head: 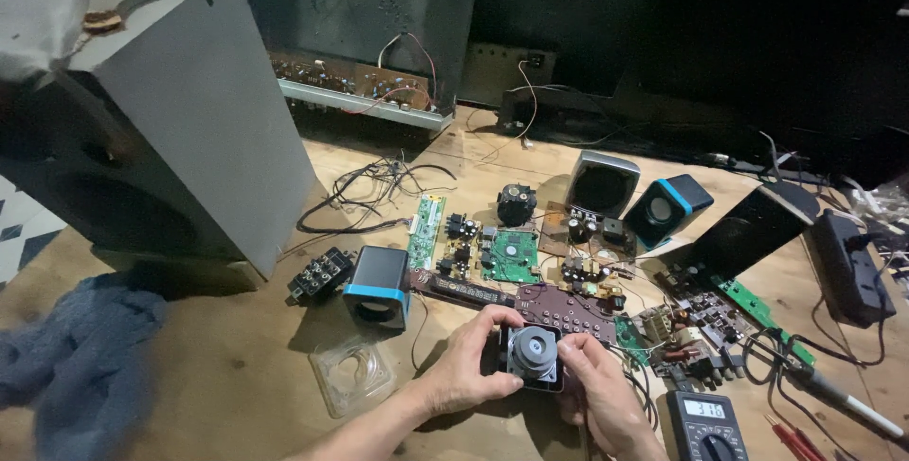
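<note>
Left hand [464,371] and right hand [597,395] grasp the small speaker driver [533,355] with fingers clenched on its sides, near the table [237,376] front edge. Circuit boards [568,310] crowd just beyond it; the grey speaker cabinet [180,120] stands far left.

Two bare hands come into the picture from about 6 o'clock. The left hand [466,366] has a bare wrist and a bare forearm, with no sleeve, no glove, no watch and no ring to see. The right hand [597,390] is bare too, with short nails on its fingers [574,347], and its wrist runs off the bottom edge.
</note>
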